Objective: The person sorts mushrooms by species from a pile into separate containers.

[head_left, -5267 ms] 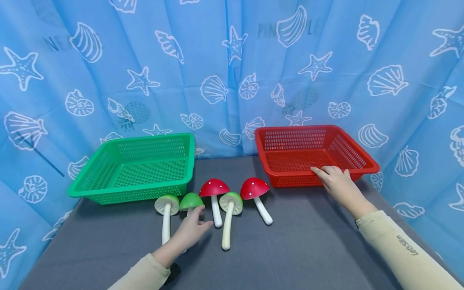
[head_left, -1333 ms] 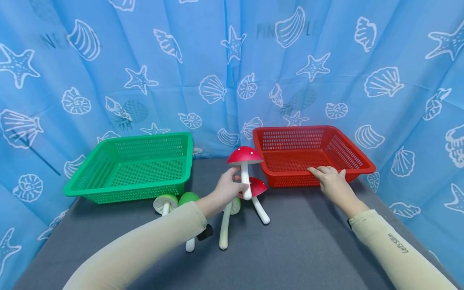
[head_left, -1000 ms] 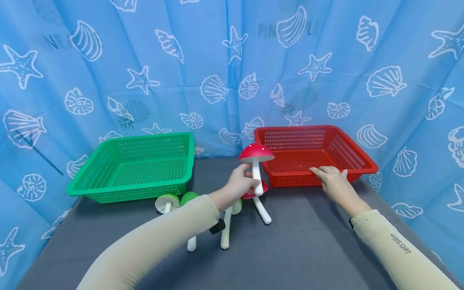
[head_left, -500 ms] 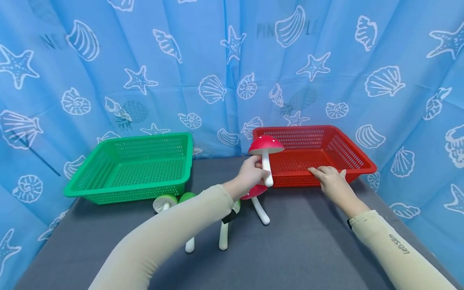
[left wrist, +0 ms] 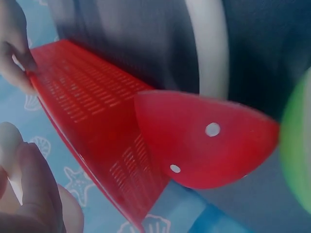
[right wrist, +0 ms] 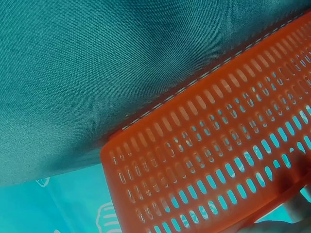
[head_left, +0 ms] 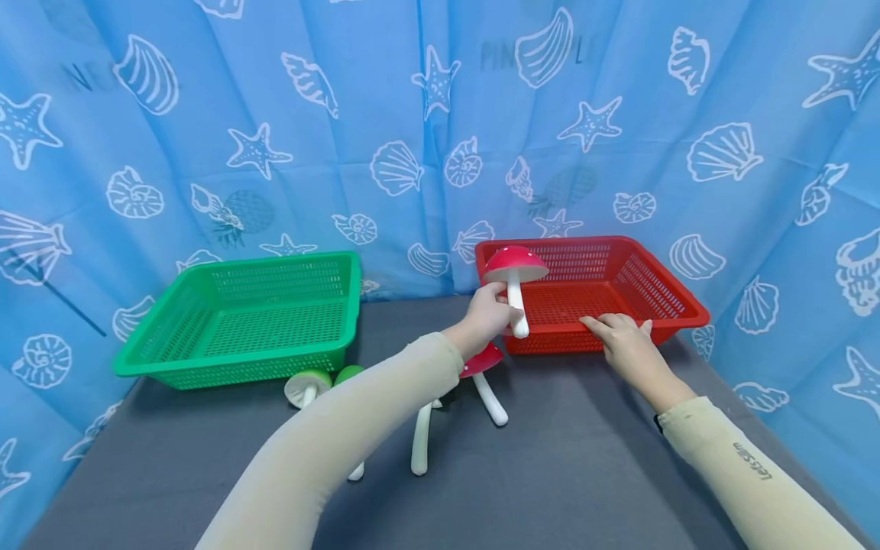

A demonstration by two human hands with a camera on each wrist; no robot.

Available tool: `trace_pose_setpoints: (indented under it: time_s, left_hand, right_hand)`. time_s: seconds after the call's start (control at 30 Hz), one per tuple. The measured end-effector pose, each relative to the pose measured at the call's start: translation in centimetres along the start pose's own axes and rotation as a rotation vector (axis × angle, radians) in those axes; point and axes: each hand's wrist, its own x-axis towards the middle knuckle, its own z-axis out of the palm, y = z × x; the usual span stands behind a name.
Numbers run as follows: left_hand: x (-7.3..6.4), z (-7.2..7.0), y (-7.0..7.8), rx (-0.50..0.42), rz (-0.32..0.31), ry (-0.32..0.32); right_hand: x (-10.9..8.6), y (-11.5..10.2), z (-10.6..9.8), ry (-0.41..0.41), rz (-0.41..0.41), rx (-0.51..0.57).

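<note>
My left hand (head_left: 486, 312) holds a toy mushroom (head_left: 516, 262) by its white stem, its red cap with white dots on top. The mushroom is raised in front of the left part of the red basket (head_left: 649, 286), its cap overlapping the basket's opening in view. My right hand (head_left: 629, 347) grips the basket's front rim, the thumb and a finger on either side in the left wrist view. Another red mushroom (left wrist: 204, 141) lies on the table below my left hand. My left forearm partly covers the green mushrooms (head_left: 308, 387).
A green plastic basket (head_left: 254, 370) stands at the left back of the grey-covered table (head_left: 550, 473). Below my left forearm a pale mushroom stem (head_left: 420, 443) shows. A blue curtain (head_left: 289, 191) with shell prints hangs right behind both baskets.
My left hand has picked the red mushroom up from the middle of the row, and carried it up and right to the red basket. My right hand stays on the rim.
</note>
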Motion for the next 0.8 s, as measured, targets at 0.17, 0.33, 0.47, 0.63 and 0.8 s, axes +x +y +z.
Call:
trace_pose_setpoints:
  time_s: [0.17,0.33,0.47,0.63,0.8]
  left_hand:
    - [1.1,0.7,0.3,-0.03,-0.004,0.01]
    - [2.1,1.3,0.3,-0.066,-0.024,0.04]
    - [2.9,1.6,0.2,-0.066,-0.041,0.058]
    - [3.8,1.6,0.3,-0.056,-0.029,0.085]
    - [4.6,1.8,0.6,-0.049,-0.027,0.071]
  right_hand:
    - [0.1,0.2,-0.2,-0.021,0.003,-0.002]
    - [0.4,0.1,-0.3,-0.012,0.02,0.011]
    - [0.6,-0.1,-0.3,-0.003,0.039,0.016]
    - [0.5,-0.1,0.1,0.028,0.031,0.01]
    - [0.2,0.0,0.4,0.086,0.011,0.008]
